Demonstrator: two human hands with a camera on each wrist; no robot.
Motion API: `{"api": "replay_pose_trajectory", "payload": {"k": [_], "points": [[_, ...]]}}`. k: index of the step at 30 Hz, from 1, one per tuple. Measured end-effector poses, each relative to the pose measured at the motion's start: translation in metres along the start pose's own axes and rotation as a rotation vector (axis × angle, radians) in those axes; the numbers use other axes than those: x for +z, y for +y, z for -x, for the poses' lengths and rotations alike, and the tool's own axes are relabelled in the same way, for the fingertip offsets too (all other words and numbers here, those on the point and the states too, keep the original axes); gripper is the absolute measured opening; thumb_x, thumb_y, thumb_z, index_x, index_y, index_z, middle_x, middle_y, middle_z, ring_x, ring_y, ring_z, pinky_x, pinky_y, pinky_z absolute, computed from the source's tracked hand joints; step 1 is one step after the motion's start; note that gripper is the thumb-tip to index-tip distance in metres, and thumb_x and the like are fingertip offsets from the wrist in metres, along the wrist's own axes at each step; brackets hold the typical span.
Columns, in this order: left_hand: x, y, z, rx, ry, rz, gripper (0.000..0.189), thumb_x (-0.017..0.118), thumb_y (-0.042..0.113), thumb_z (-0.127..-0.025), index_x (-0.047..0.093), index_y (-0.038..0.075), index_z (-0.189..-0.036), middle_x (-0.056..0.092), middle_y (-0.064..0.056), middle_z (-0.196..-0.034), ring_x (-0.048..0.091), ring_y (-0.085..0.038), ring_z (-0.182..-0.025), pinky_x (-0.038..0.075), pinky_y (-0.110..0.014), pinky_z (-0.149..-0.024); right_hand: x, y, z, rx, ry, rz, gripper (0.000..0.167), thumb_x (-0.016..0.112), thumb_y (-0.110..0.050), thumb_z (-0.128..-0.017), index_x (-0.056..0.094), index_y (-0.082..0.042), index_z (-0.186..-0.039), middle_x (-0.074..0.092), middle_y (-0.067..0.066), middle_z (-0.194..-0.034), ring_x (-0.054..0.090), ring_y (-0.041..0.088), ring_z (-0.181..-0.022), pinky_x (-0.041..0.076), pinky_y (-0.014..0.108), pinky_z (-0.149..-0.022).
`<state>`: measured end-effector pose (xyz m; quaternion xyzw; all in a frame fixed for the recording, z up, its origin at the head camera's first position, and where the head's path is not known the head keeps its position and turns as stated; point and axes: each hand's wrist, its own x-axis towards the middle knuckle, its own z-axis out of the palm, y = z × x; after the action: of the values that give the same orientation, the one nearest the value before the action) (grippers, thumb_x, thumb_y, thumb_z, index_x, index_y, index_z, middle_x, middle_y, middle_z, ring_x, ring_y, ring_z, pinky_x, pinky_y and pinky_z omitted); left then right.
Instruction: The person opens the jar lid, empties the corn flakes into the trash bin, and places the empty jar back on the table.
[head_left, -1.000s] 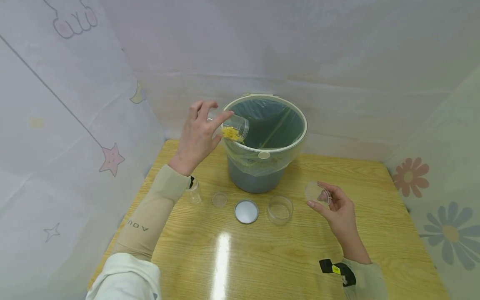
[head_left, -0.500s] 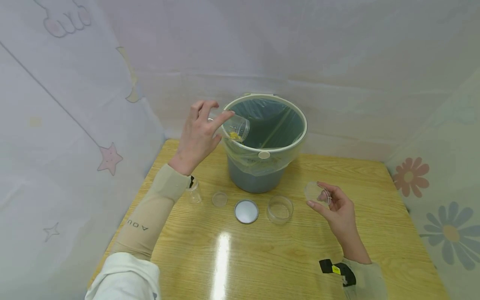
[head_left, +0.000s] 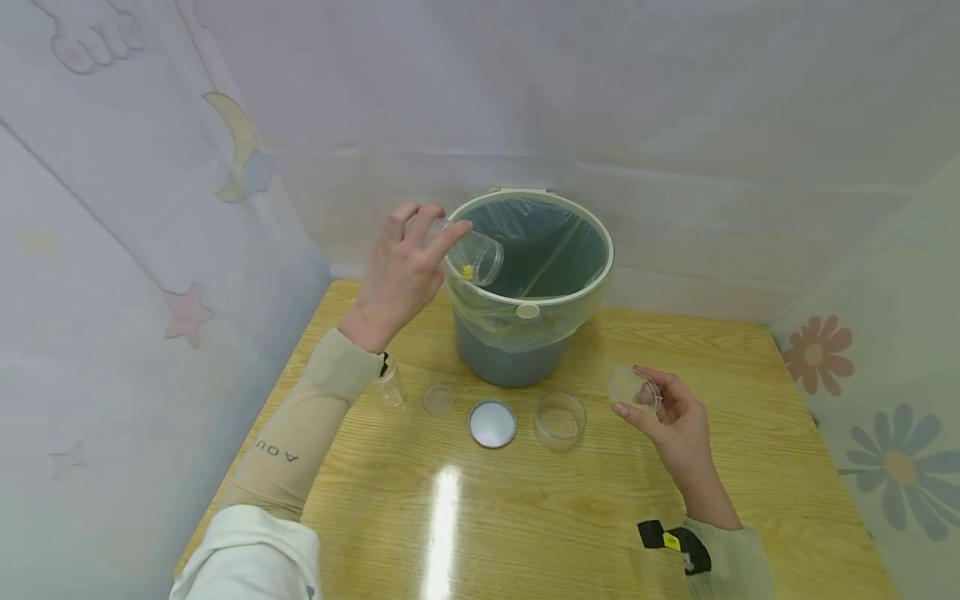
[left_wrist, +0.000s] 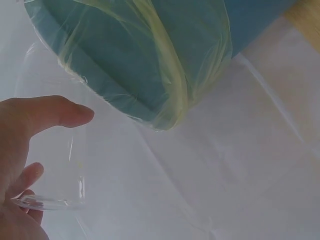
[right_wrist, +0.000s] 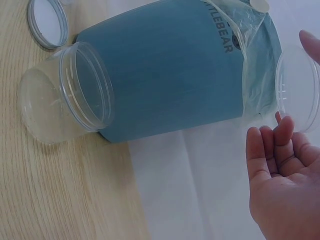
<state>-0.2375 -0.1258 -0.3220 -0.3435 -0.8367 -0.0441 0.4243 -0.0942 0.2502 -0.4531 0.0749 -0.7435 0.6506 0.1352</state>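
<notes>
My left hand (head_left: 397, 283) grips a clear jar (head_left: 486, 257), tilted on its side with its mouth over the near-left rim of a blue-grey trash bin (head_left: 513, 358). A few yellow bits (head_left: 468, 272) lie inside the jar near its mouth. In the left wrist view, the thumb and fingers are around the see-through jar (left_wrist: 65, 160). Over the table's right side, my right hand (head_left: 684, 433) pinches a clear round lid (head_left: 625, 387) by its edge. The right wrist view has this lid (right_wrist: 296, 87) upright between thumb and fingers.
A yellowish bag (head_left: 495, 325) lines the bin. Before it on the wooden table (head_left: 570, 525) stand a wide clear jar (head_left: 560, 433), a silver-rimmed lid (head_left: 492, 423), a small clear lid (head_left: 439, 398) and a small clear jar (head_left: 389, 390). Printed cloth walls enclose the table.
The yellow pile in the tilted jar has shrunk to a few bits. My left hand and jar have shifted slightly right; my right hand stays with its lid.
</notes>
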Motion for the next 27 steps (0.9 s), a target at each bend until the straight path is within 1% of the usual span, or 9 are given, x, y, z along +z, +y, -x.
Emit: {"api": "replay_pose_trajectory", "payload": {"k": [2, 4, 9, 12, 17, 20, 23, 25, 27], "points": [[-0.001, 0.001, -0.002, 0.027, 0.012, -0.011, 0.053, 0.053, -0.014, -0.077, 0.060, 0.012, -0.124, 0.051, -0.020, -0.124, 0.040, -0.041, -0.115, 0.046, -0.046, -0.087, 0.000, 0.000, 0.000, 0.001, 0.001, -0.006, 0.053, 0.074, 0.018, -0.082, 0.057, 0.011, -0.132, 0.053, 0.014, -0.098, 0.049, 0.018, -0.085, 0.047, 0.019, -0.087], [-0.001, 0.002, -0.003, 0.046, 0.020, -0.012, 0.048, 0.052, -0.015, -0.080, 0.058, 0.011, -0.121, 0.051, -0.021, -0.124, 0.041, -0.041, -0.115, 0.047, -0.046, -0.087, 0.001, -0.001, 0.000, 0.000, 0.002, -0.014, 0.053, 0.074, 0.018, -0.082, 0.057, 0.012, -0.132, 0.054, 0.014, -0.098, 0.049, 0.019, -0.085, 0.047, 0.018, -0.087], [-0.002, 0.004, -0.004, 0.077, 0.020, -0.020, 0.044, 0.054, -0.014, -0.088, 0.062, 0.013, -0.121, 0.051, -0.022, -0.125, 0.042, -0.042, -0.117, 0.047, -0.046, -0.090, 0.001, -0.001, 0.000, -0.005, 0.002, -0.026, 0.053, 0.073, 0.019, -0.082, 0.057, 0.012, -0.132, 0.053, 0.014, -0.097, 0.050, 0.017, -0.085, 0.047, 0.019, -0.086], [-0.003, 0.005, -0.005, 0.106, 0.020, -0.026, 0.044, 0.054, -0.014, -0.089, 0.065, 0.015, -0.122, 0.051, -0.020, -0.128, 0.041, -0.040, -0.120, 0.045, -0.045, -0.095, 0.001, 0.000, 0.000, -0.008, 0.002, -0.032, 0.053, 0.073, 0.019, -0.082, 0.057, 0.012, -0.131, 0.053, 0.014, -0.095, 0.050, 0.017, -0.084, 0.047, 0.020, -0.085], [-0.003, 0.007, -0.008, 0.145, 0.040, 0.019, 0.048, 0.049, -0.015, -0.091, 0.068, 0.016, -0.122, 0.052, -0.017, -0.132, 0.040, -0.038, -0.127, 0.043, -0.045, -0.102, 0.001, 0.001, 0.000, -0.012, 0.000, -0.038, 0.052, 0.073, 0.020, -0.082, 0.057, 0.013, -0.131, 0.053, 0.015, -0.094, 0.049, 0.020, -0.084, 0.047, 0.018, -0.083], [-0.002, 0.007, -0.008, 0.142, 0.049, 0.045, 0.048, 0.047, -0.016, -0.092, 0.068, 0.016, -0.121, 0.051, -0.017, -0.133, 0.039, -0.039, -0.132, 0.041, -0.047, -0.105, 0.002, 0.002, 0.001, -0.009, 0.000, -0.038, 0.052, 0.073, 0.020, -0.082, 0.057, 0.013, -0.131, 0.053, 0.015, -0.094, 0.050, 0.019, -0.084, 0.047, 0.018, -0.083], [-0.002, 0.007, -0.009, 0.126, 0.073, 0.050, 0.047, 0.048, -0.016, -0.092, 0.069, 0.015, -0.121, 0.051, -0.018, -0.132, 0.040, -0.040, -0.131, 0.041, -0.048, -0.106, 0.002, 0.002, 0.001, -0.004, 0.001, -0.024, 0.053, 0.073, 0.019, -0.082, 0.057, 0.012, -0.132, 0.054, 0.015, -0.095, 0.050, 0.017, -0.084, 0.047, 0.018, -0.083], [-0.003, 0.007, -0.011, 0.102, 0.118, 0.026, 0.048, 0.048, -0.016, -0.090, 0.068, 0.015, -0.121, 0.052, -0.018, -0.130, 0.042, -0.039, -0.129, 0.042, -0.046, -0.105, 0.002, 0.002, 0.002, 0.002, 0.003, -0.016, 0.053, 0.073, 0.019, -0.082, 0.057, 0.012, -0.132, 0.054, 0.014, -0.095, 0.050, 0.015, -0.084, 0.047, 0.018, -0.083], [-0.006, 0.007, -0.015, 0.064, 0.179, 0.011, 0.051, 0.049, -0.016, -0.086, 0.067, 0.014, -0.123, 0.053, -0.018, -0.128, 0.043, -0.039, -0.128, 0.042, -0.044, -0.106, 0.002, 0.002, 0.002, 0.006, 0.001, -0.007, 0.053, 0.074, 0.018, -0.082, 0.057, 0.012, -0.132, 0.055, 0.013, -0.097, 0.050, 0.015, -0.084, 0.047, 0.018, -0.084]]}}
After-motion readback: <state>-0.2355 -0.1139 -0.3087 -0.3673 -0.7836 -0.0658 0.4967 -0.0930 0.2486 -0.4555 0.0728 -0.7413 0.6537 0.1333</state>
